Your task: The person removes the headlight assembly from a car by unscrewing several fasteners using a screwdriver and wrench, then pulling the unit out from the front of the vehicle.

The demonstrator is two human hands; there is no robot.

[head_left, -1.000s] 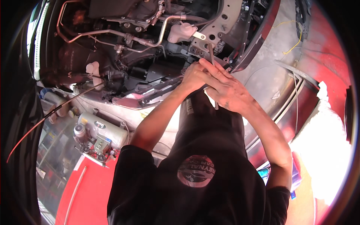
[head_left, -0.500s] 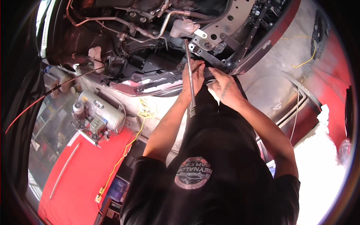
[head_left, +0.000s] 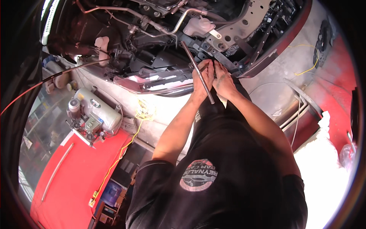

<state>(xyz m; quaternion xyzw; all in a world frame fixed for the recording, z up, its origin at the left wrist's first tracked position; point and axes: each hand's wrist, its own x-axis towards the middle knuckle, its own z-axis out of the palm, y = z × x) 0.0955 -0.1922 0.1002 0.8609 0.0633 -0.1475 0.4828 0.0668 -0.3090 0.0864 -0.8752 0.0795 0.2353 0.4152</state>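
Observation:
My left hand (head_left: 203, 81) is closed at the front edge of the car's open engine bay (head_left: 164, 59). A straight grey metal rod (head_left: 198, 72) slants across this hand, its lower end over my dark clothing; the fingers holding it are partly hidden. Right beside it, my right hand (head_left: 224, 83) has its fingers bent together, tips almost meeting those of the left. From under its palm sticks a pointed white piece (head_left: 224, 103), cloth or paper. What the fingertips touch is too small to make out. Just beyond the hands lies the dark front panel edge (head_left: 179, 78).
A pale plastic reservoir (head_left: 199, 27) and bent metal pipes (head_left: 126, 11) sit in the bay. At left stand a grey air compressor (head_left: 99, 108) and a red surface (head_left: 72, 171) with a yellow cord (head_left: 121, 152). White sheeting (head_left: 320, 164) lies at right.
My right hand has moved up and left, close against the left hand, its extended finger now drawn in. The rod has tilted, its lower end swinging right. The view has shifted slightly.

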